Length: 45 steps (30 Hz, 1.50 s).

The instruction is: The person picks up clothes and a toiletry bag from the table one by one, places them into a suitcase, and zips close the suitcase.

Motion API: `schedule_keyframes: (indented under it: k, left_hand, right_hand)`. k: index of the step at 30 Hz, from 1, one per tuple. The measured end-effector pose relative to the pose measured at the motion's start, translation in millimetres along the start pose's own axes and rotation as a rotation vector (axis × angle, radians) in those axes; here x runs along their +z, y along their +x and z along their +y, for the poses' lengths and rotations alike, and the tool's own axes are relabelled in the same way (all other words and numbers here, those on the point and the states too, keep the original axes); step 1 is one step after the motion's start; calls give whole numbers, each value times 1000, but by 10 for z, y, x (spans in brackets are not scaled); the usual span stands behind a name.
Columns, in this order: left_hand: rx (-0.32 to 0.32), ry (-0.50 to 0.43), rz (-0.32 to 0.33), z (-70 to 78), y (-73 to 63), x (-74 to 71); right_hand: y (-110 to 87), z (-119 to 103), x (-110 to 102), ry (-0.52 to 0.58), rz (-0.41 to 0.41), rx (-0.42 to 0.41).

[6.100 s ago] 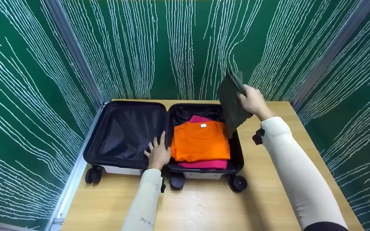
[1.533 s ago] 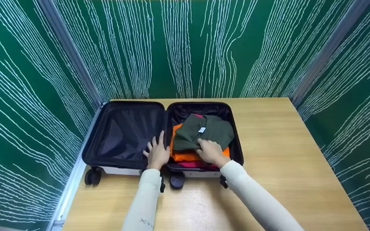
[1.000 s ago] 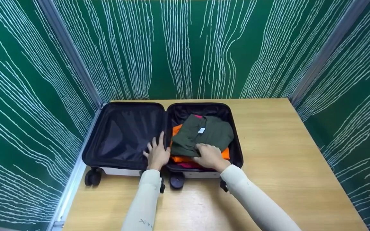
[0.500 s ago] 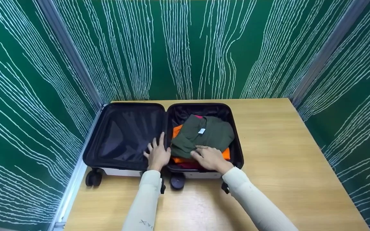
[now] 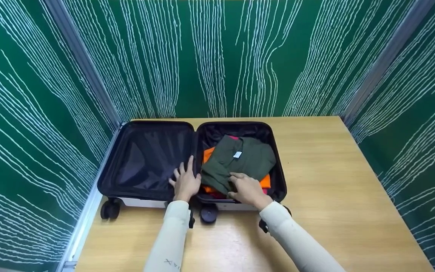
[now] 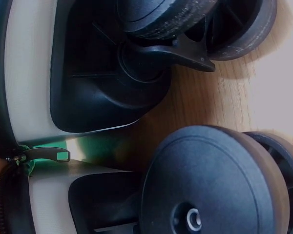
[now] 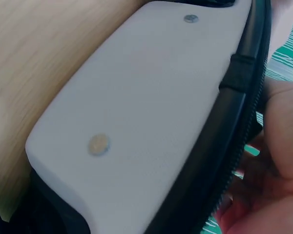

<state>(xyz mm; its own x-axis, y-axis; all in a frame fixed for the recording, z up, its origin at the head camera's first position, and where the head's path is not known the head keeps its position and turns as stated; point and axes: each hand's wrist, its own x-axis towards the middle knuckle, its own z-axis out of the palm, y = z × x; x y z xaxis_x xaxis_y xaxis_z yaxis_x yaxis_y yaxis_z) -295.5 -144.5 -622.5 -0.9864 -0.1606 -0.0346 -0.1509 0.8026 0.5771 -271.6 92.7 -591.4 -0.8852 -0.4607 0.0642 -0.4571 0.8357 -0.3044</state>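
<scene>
An open black-lined suitcase [image 5: 142,160] lies flat, its two halves side by side. My left hand [image 5: 186,185] rests with spread fingers on the left half's inner front corner, beside the hinge. In the right half, a dark green shirt [image 5: 255,155] with a white neck label lies askew over an orange shirt [image 5: 266,182]. A bit of pink cloth [image 5: 233,137] shows beneath. My right hand [image 5: 248,189] pinches the green shirt's front edge near the suitcase's front rim; its fingertips are partly hidden. The right wrist view shows curled fingers behind the zipped rim.
Black wheels [image 5: 208,213] stick out from the suitcase's front side. A zipper pull [image 6: 49,154] hangs between the halves in the left wrist view. The wooden tabletop [image 5: 327,173] extends to the right. Green walls with white lines [image 5: 212,56] enclose the back and sides.
The green shirt, earlier held up by my right hand, now lies on the orange one. Lately its front edge has moved toward the front rim with my right hand. My left hand stays put.
</scene>
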Motion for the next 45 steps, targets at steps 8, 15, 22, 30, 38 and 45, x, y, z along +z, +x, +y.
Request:
schedule_keyframes:
  k: [8,15,22,30,38,45]
  left_hand:
    - [-7,7,-19,13,5,-2]
    - [-15,16,-29,30,11,6]
    - [-9,24,-15,27,18,6]
    - [-10,19,-12,6,20,8]
    - [-12,6,-14,-11,14,12]
    - [-7,7,-3,-17,12,4]
  right_hand:
    - [26,-21,104,46,88,22]
    - [81,-35,152,14,123,81]
    - [125,-25,185,-89,133,127]
    - [91,111,98,97,30,18]
    - [-29,329,-92,435,57,-32]
    - [-140,644,-150,366,349,-3]
